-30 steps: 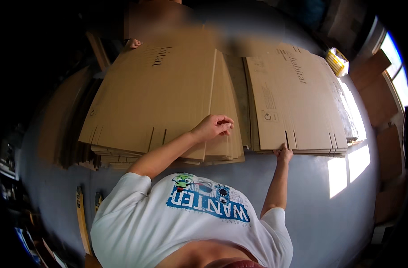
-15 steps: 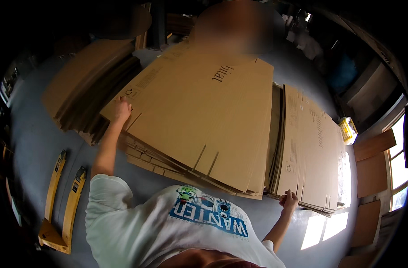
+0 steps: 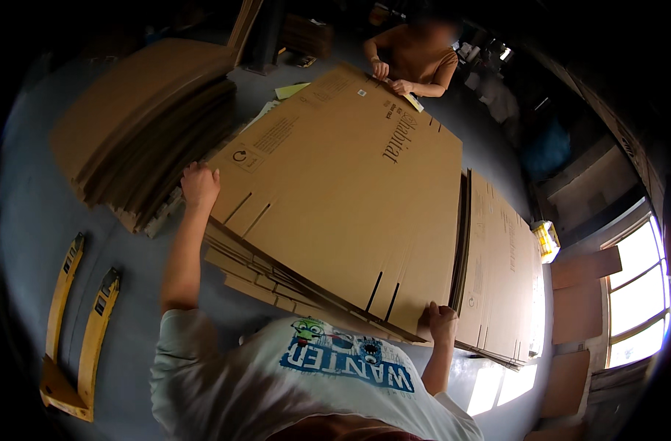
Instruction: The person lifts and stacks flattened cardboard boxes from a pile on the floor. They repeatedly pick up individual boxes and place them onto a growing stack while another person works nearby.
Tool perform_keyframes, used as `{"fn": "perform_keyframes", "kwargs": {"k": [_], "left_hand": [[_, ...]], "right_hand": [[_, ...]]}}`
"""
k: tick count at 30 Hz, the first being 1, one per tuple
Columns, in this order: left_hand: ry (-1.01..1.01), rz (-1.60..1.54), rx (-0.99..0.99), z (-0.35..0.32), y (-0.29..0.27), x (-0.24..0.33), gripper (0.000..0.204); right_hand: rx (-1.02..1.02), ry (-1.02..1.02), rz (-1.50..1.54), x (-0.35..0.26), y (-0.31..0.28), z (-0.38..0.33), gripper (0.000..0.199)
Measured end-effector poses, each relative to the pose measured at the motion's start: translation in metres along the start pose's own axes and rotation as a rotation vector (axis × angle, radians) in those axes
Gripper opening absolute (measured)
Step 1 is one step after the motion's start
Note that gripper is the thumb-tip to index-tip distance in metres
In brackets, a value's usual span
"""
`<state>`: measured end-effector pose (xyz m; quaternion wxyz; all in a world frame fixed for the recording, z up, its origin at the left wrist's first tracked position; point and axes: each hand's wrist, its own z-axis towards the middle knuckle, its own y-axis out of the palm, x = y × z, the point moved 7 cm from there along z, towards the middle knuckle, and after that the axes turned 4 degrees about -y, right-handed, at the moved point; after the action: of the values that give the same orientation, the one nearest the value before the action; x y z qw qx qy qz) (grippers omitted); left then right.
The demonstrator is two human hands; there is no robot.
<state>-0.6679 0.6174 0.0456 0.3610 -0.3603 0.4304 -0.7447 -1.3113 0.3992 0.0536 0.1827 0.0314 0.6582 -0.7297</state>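
A large flattened cardboard box (image 3: 335, 198) with dark print and slots lies on top of the middle stack. My left hand (image 3: 201, 185) is closed around its left corner, thumb on top. At its near right corner, my right hand (image 3: 442, 323) is curled with the fingers over the edge. Beneath it, the edges of more flattened boxes (image 3: 258, 275) stick out unevenly toward me. Close by on the right is a second stack of flattened boxes (image 3: 501, 272).
A person (image 3: 416, 62) stands at the far edge, both hands at a pale strip there. Left lies a stack of brown cardboard (image 3: 140, 110); nearer is a yellow pallet truck (image 3: 93, 353). A yellow-and-white container (image 3: 546, 241) and leaning cardboard panels (image 3: 578, 309) are at right.
My right hand has moved left from the right stack to the middle stack's corner. My left hand stays at the left edge. The view has shifted, and the person opposite now shows more plainly.
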Motion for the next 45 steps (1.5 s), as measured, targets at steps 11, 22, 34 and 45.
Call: {"fn": "perform_keyframes", "kwargs": {"k": [11,22,34,45], "left_hand": [[-0.108,-0.135,-0.314,0.063,0.002,-0.021,0.043],[-0.005,-0.147,-0.295,0.054,0.03,-0.01,0.049],[0.012,-0.228,-0.373,0.061,0.052,-0.011,0.04],[-0.011,-0.139,-0.311,0.052,0.034,-0.005,0.042]], "right_hand": [[-0.141,0.263,0.901,0.025,0.008,0.023,0.023],[-0.077,0.229,0.873,0.049,0.043,0.026,0.015],[-0.236,0.298,1.344,0.031,0.033,0.013,0.012],[-0.131,0.307,1.373,0.028,0.037,0.016,0.014]]}}
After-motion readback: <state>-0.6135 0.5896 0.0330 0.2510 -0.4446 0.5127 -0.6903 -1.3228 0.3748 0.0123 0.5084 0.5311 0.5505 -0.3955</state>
